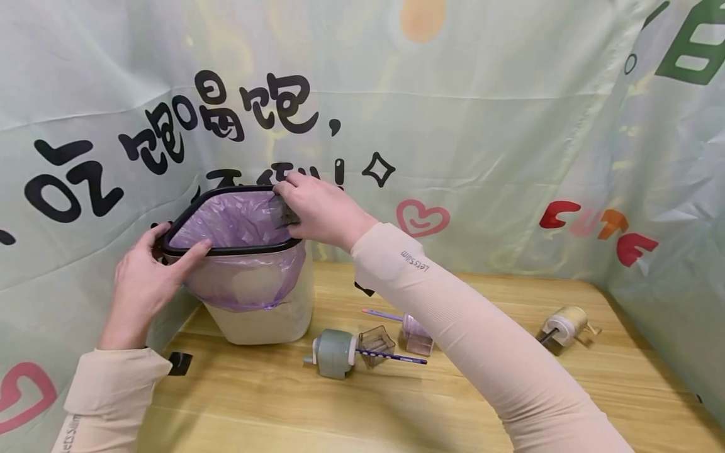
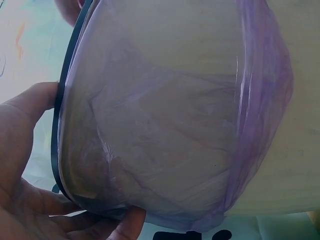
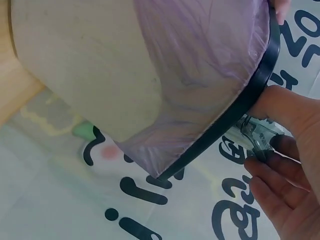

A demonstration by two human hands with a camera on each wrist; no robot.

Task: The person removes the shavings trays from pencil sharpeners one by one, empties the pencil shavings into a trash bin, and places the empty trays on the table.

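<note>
A pale trash bin stands at the left of the table, lined with a purple plastic bag folded out over its side under a black rim. My left hand grips the rim's left corner, thumb over the near edge; the left wrist view shows its fingers around the frame. Over the bin's right side, my right hand pinches a small clear smoky container at the mouth. In the right wrist view, the clear container sits between thumb and fingers, partly hidden by the rim.
On the wooden table lie a green crank pencil sharpener with a dark blue pencil and a clear tray. A purple sharpener is partly behind my right sleeve; a beige one lies far right. Printed cloth surrounds the table.
</note>
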